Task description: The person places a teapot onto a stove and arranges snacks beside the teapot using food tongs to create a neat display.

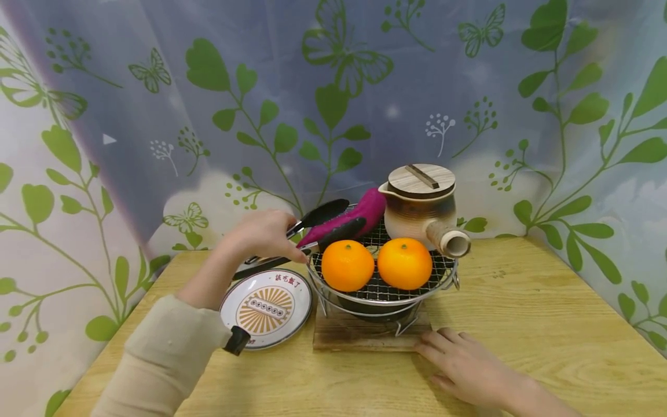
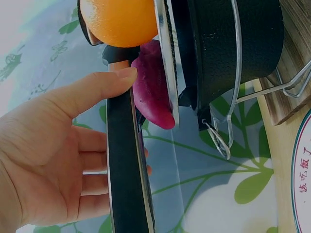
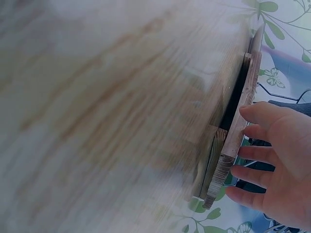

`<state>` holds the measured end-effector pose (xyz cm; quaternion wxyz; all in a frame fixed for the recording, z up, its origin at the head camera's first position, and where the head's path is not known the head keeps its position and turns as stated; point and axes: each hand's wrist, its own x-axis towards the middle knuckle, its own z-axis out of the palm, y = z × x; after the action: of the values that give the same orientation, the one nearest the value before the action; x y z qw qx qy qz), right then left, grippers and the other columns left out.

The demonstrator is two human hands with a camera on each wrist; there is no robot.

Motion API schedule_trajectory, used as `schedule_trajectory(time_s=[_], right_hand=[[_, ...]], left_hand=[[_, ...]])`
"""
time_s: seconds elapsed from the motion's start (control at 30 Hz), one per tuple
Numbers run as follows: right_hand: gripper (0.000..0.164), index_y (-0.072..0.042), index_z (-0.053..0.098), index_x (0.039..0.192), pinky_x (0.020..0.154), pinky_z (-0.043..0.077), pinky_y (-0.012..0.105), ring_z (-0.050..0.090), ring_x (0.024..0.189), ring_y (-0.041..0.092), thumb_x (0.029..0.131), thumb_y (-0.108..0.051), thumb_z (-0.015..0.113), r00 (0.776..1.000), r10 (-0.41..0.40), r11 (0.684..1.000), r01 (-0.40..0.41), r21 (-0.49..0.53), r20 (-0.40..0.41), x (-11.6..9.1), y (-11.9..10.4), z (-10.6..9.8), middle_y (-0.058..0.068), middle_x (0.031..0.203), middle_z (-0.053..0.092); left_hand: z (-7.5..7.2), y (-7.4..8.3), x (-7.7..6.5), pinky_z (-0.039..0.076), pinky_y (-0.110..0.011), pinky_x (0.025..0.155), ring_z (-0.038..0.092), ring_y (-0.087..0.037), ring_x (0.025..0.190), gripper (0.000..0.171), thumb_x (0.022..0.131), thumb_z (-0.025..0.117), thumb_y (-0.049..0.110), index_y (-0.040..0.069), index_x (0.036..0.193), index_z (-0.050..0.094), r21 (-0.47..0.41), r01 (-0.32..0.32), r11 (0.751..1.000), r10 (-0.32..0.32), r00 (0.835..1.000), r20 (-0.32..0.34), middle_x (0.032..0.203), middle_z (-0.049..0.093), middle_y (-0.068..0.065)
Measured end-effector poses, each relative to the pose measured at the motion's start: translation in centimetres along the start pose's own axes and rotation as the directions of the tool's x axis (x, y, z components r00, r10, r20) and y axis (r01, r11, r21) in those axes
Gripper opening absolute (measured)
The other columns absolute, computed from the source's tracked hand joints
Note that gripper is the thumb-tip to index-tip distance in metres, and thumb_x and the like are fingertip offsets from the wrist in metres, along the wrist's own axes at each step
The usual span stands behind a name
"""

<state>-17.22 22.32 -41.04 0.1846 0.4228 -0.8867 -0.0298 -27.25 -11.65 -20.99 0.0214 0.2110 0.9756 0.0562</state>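
My left hand holds a pair of tongs, thumb on one black handle and fingers behind the other. The black tong heads lie on either side of a purple sweet potato, at the left back of the round wire grill. Two oranges, the left one and the right one, sit at the grill's front. My right hand lies low by the front right corner of the wooden base, its fingers straight and fingertips right at the board's edge.
A clay side-handle teapot with a wooden lid stands at the grill's back right, handle pointing forward. Under the grill is a black stove in a wire frame. A patterned plate lies left of the base. Printed cloth hangs behind the table.
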Motion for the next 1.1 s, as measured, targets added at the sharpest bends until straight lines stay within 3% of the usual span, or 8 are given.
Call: schedule_trajectory(time_s=[0.2, 0.4, 0.73, 1.1], right_hand=[[0.052, -0.013, 0.06, 0.118, 0.069, 0.05, 0.04, 0.055, 0.096, 0.024, 0.073, -0.033, 0.075, 1.0, 0.008, 1.0, -0.008, 0.001, 0.021, 0.0, 0.0, -0.1, 0.004, 0.114, 0.056], [0.051, -0.013, 0.06, 0.119, 0.067, 0.049, 0.04, 0.054, 0.096, 0.025, 0.074, -0.034, 0.074, 0.999, 0.013, 1.0, -0.013, 0.001, 0.041, 0.1, 0.0, -0.1, 0.005, 0.114, 0.055], [0.052, -0.013, 0.06, 0.118, 0.066, 0.049, 0.038, 0.054, 0.094, 0.022, 0.073, -0.034, 0.075, 1.0, 0.004, 1.0, -0.004, -0.002, 0.016, 0.2, 0.0, 0.0, 0.004, 0.113, 0.055], [0.051, -0.014, 0.059, 0.12, 0.066, 0.049, 0.04, 0.055, 0.096, 0.023, 0.076, -0.034, 0.074, 0.998, 0.018, 1.0, -0.019, 0.018, 0.052, 0.2, 0.0, -0.3, 0.003, 0.115, 0.055]], left_hand=[[-0.2, -0.2, -0.5, 0.043, -0.044, 0.088, 0.054, -0.028, 0.106, 0.073, 0.069, 0.075, 0.048, 0.004, 0.124, 0.055, -0.008, -0.003, 1.0, 0.002, 1.0, -0.008, 0.118, 0.059, -0.011], [-0.3, -1.1, -0.9, 0.039, -0.047, 0.095, 0.05, -0.033, 0.115, 0.084, 0.069, 0.074, 0.049, 0.0, 0.132, 0.047, -0.027, -0.002, 1.0, 0.002, 1.0, -0.007, 0.128, 0.054, -0.016], [-0.5, -2.7, -1.8, 0.039, -0.049, 0.095, 0.047, -0.035, 0.118, 0.09, 0.069, 0.073, 0.052, -0.001, 0.135, 0.044, -0.061, 0.035, 0.998, -0.037, 0.999, -0.031, 0.131, 0.05, -0.018], [-0.9, -4.6, -2.9, 0.039, -0.055, 0.093, 0.045, -0.038, 0.119, 0.098, 0.067, 0.071, 0.06, -0.001, 0.136, 0.041, -0.09, 0.105, 0.99, -0.108, 0.994, -0.034, 0.134, 0.047, -0.02]])
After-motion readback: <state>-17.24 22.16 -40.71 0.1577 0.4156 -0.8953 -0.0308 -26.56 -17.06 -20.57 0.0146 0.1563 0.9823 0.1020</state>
